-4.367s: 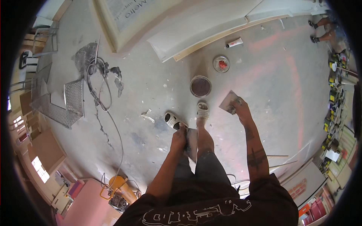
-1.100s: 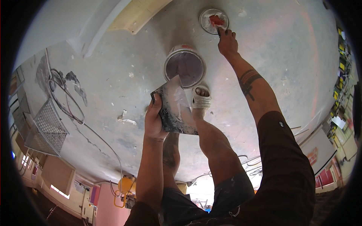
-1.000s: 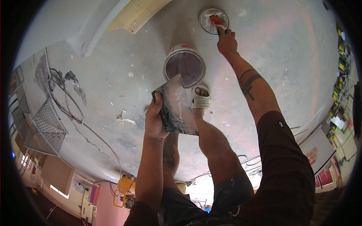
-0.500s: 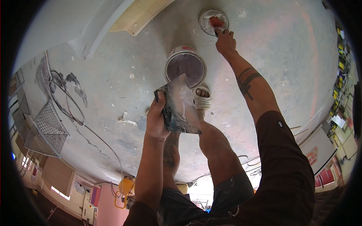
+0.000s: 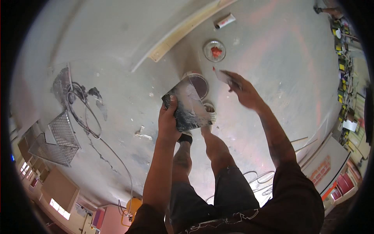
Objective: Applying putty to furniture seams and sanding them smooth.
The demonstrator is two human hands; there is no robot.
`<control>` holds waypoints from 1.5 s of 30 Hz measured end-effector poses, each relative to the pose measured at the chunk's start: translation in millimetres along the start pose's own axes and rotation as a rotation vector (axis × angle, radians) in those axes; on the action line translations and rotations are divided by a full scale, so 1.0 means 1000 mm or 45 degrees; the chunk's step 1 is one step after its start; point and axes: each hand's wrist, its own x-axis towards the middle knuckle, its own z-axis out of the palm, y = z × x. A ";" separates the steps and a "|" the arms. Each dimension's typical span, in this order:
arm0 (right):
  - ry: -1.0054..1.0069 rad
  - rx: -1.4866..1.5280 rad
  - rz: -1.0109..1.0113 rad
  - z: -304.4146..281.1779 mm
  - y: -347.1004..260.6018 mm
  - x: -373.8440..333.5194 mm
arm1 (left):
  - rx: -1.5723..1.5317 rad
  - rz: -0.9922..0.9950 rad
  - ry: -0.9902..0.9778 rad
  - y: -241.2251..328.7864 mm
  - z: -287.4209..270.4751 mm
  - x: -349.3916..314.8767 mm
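My left hand point(image 5: 167, 124) grips the edge of a dark, flat board point(image 5: 186, 119), with its thumb on top. Greyish filler paste point(image 5: 189, 95) is smeared across the board. In my right hand point(image 5: 247, 94) is a putty knife point(image 5: 225, 77), slightly blurred, with a dab of red paste at its tip. The knife is held in the air between the board and a round clear lid point(image 5: 205, 56) on the floor. A lump of red paste point(image 5: 216, 52) lies in the lid. Partly behind the board stands a bucket point(image 5: 206, 84) of grey filler.
A white tube point(image 5: 225, 21) lies beyond the lid, near a long curved pale panel edge point(image 5: 171, 43). At left are a looped cable point(image 5: 83, 105) and a perforated metal basket point(image 5: 64, 132). Scraps point(image 5: 144, 134) lie on the floor; several stacked items point(image 5: 341, 78) line the right side.
My right hand has lifted the putty knife off the lid and drawn it back toward me, red paste on its tip. The left hand keeps holding the board. The view has shifted.
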 end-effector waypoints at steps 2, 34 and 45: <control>0.135 -0.198 -0.342 -0.001 -0.070 -0.047 | 0.068 0.042 -0.005 0.020 0.028 -0.019; 0.195 -0.881 -1.786 0.135 -0.466 -0.279 | -0.499 0.341 -0.535 0.257 0.101 -0.423; 0.052 0.338 -0.915 0.111 -0.539 -0.139 | -0.152 0.749 -0.117 0.369 0.148 -0.366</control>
